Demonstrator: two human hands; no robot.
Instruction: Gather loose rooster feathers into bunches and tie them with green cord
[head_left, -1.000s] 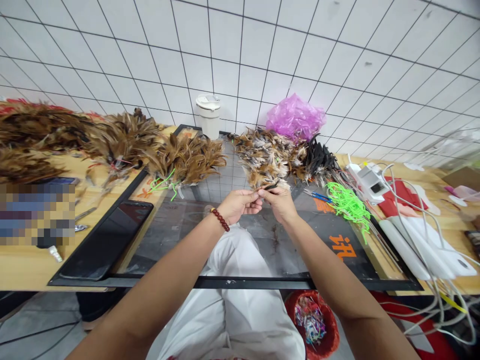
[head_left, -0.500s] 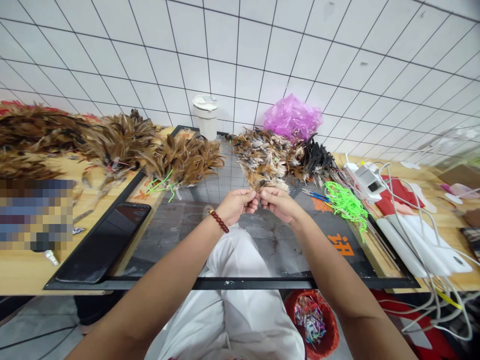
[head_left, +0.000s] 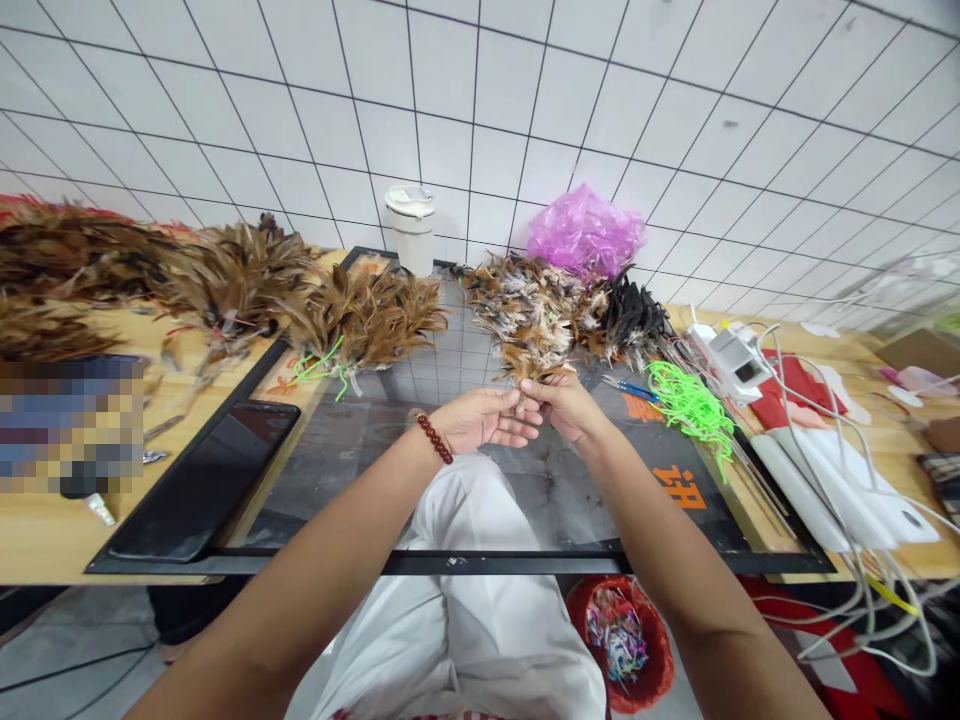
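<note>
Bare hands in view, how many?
2: left hand, by the dark-red round-beaded bracelet; right hand, just right of it. Pixelation at far left could hide others.

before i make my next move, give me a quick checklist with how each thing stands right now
1. Hands together: left hand and right hand meet over the black-framed panel: ok
2. Grip: feathers show at the right thumb and finger; how many are held: cannot tell
3. Blue-handled snips: lying on the panel, right of the right hand, not held: ok
4. Green cords: heaped in a loose tangle by the snips, not separated: not ok
5. Phone: flat at the panel's left side, apart from the left forearm: ok
6. Cup: upright, lid on, behind the hands: ok
</note>
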